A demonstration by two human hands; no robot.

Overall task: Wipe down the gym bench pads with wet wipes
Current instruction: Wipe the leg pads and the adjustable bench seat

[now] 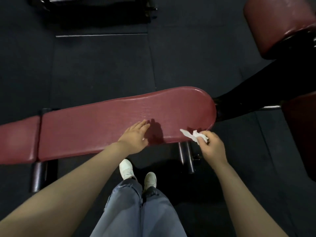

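bench pad (109, 120): dark red | wet wipe (194, 135): white | floor (95, 69): black | jeans (136, 211): grey-blue | shoes (126, 168): white

Two hands (135, 136), one wipe (193, 135), three red pads (119, 117), two shoes (126, 169).

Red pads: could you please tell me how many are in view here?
4: the long pad under both hands, the short pad adjoining it at far left, one at top right, and one cut off at the right edge.
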